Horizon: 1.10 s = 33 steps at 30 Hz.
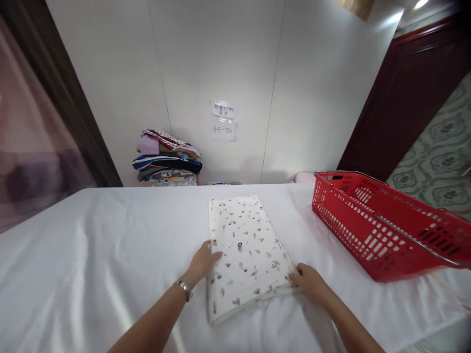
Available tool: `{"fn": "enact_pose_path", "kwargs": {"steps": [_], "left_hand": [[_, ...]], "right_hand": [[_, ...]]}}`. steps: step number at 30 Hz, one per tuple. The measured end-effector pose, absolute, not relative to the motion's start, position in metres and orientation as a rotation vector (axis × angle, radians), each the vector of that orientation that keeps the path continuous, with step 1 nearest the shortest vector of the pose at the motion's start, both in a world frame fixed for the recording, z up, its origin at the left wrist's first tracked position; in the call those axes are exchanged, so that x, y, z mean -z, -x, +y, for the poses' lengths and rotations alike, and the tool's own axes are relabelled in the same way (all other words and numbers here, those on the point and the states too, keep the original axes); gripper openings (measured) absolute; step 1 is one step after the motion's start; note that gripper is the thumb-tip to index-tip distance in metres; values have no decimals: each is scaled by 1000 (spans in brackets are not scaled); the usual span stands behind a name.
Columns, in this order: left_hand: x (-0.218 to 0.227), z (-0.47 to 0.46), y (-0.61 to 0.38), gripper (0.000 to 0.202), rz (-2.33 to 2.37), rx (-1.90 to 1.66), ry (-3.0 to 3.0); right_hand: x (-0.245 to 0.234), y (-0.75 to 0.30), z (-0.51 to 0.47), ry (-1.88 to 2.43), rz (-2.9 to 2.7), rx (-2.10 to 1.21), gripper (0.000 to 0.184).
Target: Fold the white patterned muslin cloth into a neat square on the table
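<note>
Head view: the folded printed cloth is laid on the white sheet between both hands, its long axis pointed forward. Its near right corner is pinched by the right hand; its left edge is touched by the left hand, thumb on top, grip not discernible. Both forearms are stretched forward.

Left of the folded cloth, a hand could sweep freely over the white sheet; rightward, only a strip remains before the red basket, the right hand blocking its near end.
</note>
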<state>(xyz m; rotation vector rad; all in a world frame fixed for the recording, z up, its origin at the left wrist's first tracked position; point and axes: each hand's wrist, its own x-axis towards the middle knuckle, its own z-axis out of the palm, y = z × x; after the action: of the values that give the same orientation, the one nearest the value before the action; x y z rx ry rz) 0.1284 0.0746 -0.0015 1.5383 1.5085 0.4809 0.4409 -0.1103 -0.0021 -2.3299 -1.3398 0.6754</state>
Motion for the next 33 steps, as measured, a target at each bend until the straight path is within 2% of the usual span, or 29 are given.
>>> {"fn": "enact_pose_path", "kwargs": {"steps": [2, 4, 8, 11, 15, 19, 23, 28, 33], "left_hand": [[-7, 78, -115, 64, 1513, -573, -1522], [-23, 84, -96, 66, 1582, -658, -1509], [-42, 86, -49, 66, 1673, -624, -1470], [-35, 72, -21, 69, 1720, -561, -1449], [-18, 45, 0, 79, 1736, -433, -1584], [-8, 24, 12, 73, 1724, -368, -1623], [-10, 23, 28, 58, 1676, -498, -1634], [-16, 38, 62, 43, 1756, -570, -1678], [-17, 37, 85, 45, 1739, -445, -1558]], "right_hand": [[1, -423, -115, 2281, -1315, -738, 12], [1, -390, -125, 2177, -1301, -854, 11], [4, -315, -151, 2010, -1421, -922, 13], [1, -291, -164, 2013, -1544, -891, 25], [-9, -313, -157, 2044, -1602, -882, 36], [-18, -350, -112, 2043, -1503, -894, 28], [-23, -367, -45, 2029, -1526, -662, 20], [-31, -356, 40, 1988, -1778, -403, 20], [-31, -333, 124, 1979, -1888, -444, 33]]}}
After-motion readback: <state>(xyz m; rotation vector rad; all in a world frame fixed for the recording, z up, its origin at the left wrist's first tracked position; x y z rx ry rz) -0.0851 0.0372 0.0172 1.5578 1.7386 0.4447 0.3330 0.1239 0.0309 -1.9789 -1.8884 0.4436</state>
